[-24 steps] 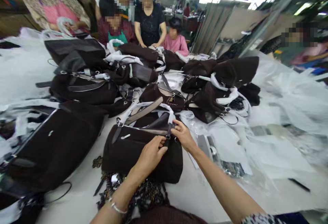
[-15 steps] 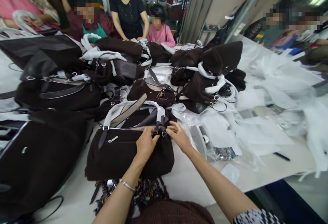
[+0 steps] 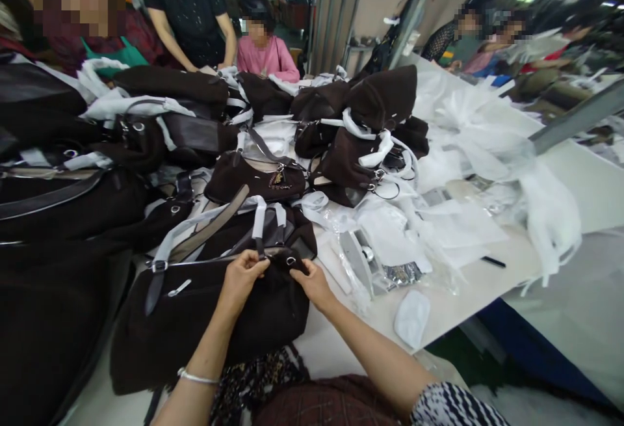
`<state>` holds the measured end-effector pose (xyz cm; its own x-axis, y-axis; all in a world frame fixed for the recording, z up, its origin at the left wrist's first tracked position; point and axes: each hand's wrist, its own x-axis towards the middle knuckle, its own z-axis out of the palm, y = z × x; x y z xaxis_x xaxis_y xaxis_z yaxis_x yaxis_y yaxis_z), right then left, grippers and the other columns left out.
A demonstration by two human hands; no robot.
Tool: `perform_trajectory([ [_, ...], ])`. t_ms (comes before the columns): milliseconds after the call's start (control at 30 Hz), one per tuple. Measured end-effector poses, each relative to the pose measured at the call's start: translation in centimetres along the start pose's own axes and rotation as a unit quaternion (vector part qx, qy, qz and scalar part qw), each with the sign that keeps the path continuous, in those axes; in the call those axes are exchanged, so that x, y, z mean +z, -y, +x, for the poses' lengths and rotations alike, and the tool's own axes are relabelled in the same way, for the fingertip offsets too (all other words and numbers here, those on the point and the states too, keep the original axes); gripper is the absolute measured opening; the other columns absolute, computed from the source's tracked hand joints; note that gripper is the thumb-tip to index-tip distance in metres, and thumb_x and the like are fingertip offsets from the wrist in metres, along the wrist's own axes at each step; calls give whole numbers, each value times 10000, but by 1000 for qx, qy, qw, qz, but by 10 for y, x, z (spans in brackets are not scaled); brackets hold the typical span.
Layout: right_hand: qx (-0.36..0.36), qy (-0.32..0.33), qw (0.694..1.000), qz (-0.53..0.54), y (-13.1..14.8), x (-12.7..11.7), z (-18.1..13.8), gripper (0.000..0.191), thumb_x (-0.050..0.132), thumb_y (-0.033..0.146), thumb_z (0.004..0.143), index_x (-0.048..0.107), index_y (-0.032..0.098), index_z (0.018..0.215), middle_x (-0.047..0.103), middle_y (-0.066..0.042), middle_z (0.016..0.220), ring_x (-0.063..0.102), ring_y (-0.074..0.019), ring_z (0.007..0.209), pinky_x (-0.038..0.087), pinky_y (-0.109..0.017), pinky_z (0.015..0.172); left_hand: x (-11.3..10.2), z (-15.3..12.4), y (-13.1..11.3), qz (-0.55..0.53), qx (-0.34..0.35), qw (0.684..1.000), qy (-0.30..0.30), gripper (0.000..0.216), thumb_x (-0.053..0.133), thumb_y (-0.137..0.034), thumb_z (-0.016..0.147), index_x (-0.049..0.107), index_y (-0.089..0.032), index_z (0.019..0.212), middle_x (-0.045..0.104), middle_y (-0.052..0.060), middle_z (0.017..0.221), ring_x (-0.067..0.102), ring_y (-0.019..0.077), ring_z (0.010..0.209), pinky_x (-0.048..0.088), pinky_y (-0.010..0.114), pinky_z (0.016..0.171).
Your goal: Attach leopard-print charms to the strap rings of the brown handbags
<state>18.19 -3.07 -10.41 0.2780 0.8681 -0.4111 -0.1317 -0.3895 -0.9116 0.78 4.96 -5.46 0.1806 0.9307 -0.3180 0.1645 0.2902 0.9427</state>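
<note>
A dark brown handbag (image 3: 195, 322) lies before me, its handles (image 3: 182, 237) wrapped in white paper. Near the bag's top edge, my left hand (image 3: 244, 276) is closed, thumb and fingers pinching the lower end of a handle. My right hand (image 3: 312, 283) pinches the bag's upper right corner, just beside a small metal ring (image 3: 291, 261). What lies under the fingertips is partly hidden. A silver zipper pull (image 3: 179, 288) hangs on the bag's front. Below the bag, close to my body, is a heap of dark, shiny trimmings (image 3: 263, 374).
Several more brown handbags (image 3: 253, 175) crowd the table's far side, with a large one (image 3: 43, 322) at left. White wrapping sheets (image 3: 463, 218), a tape dispenser (image 3: 358, 257) and a black pen-like stick (image 3: 493, 261) lie at right. Co-workers (image 3: 266, 55) are across the table.
My view has swung right, so the bags appear further left. My right hand's fingers, spread beside the ring before, have closed on the bag's corner. My left hand stays at the handle end.
</note>
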Motion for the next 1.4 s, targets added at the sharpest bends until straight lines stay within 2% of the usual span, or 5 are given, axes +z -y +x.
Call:
perform_trajectory([
  [233, 38, 120, 992, 27, 6, -11, -14, 523, 702, 558, 741, 662, 153, 1069, 730, -59, 915, 673, -244, 882, 529, -372, 807, 8, -6, 1, 38, 32, 999, 23, 219, 707, -318, 714, 531, -189, 701, 503, -71, 582, 488, 98, 558, 429, 203, 562],
  [600, -34, 35, 996, -81, 18, 27, 10, 362, 686, 514, 765, 679, 174, 889, 681, -8, 806, 590, -167, 745, 470, -276, 685, -27, 19, 4, 44, 32, 993, -105, 387, 768, -469, 642, 580, -192, 837, 585, -53, 664, 563, 126, 596, 503, 234, 572],
  [933, -94, 104, 955, -261, -46, -59, -74, 162, 622, 295, 831, 693, 191, 932, 690, -49, 877, 627, -202, 823, 491, -351, 836, -25, 27, 8, 64, 34, 992, -102, 436, 753, -515, 636, 588, -175, 854, 575, -39, 719, 560, 120, 624, 504, 218, 549],
  [1167, -114, 223, 881, -402, -79, -9, -90, 858, 889, 324, 535, 549, 197, 1312, 622, -161, 1256, 585, -348, 1105, 474, -463, 951, -25, 26, -4, 66, 44, 994, -74, 458, 787, -487, 565, 602, -153, 818, 588, -29, 676, 570, 132, 605, 523, 260, 574],
  [1400, -85, 206, 919, -324, -80, -15, -62, 177, 587, 195, 776, 672, 184, 931, 702, -49, 850, 642, -212, 829, 489, -353, 815, -29, -60, -26, 53, 126, 986, -100, 460, 687, -387, 760, 591, -178, 1159, 673, 77, 1082, 658, 184, 941, 509, 338, 897],
])
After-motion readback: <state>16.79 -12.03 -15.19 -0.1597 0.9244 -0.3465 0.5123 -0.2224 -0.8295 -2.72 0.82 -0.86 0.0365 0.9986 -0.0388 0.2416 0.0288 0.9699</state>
